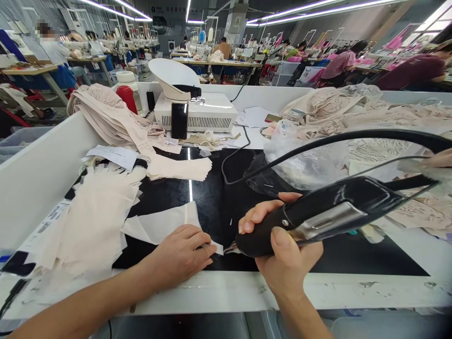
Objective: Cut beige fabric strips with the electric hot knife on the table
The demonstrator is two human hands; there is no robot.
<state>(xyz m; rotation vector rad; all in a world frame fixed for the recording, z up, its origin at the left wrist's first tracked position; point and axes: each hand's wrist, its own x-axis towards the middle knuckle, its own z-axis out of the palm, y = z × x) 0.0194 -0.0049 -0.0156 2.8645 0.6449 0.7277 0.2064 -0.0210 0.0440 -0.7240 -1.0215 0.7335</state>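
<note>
My right hand (282, 249) is wrapped around a black corded handheld tool (310, 209) with a silver lever along its side. The tool's narrow metal tip (231, 248) points left and meets, or nearly meets, the corner of a pale fabric piece (165, 221). That piece lies on a black mat (169, 188). My left hand (185, 249) presses on its near right edge, fingers bent together and the fingertips close to the tip. Beyond my left forearm rests a stack of cream fabric pieces (92, 221). Another cream strip (180, 168) lies further back on the mat.
A white vented box (212, 113) stands at the back, with a phone (179, 120) leaning on it. Beige fabric bundles (106, 113) lie left, lace pieces (381, 113) and a clear plastic bag (303, 150) right. The tool's black cable (335, 137) arches over the mat. People sit at workstations beyond.
</note>
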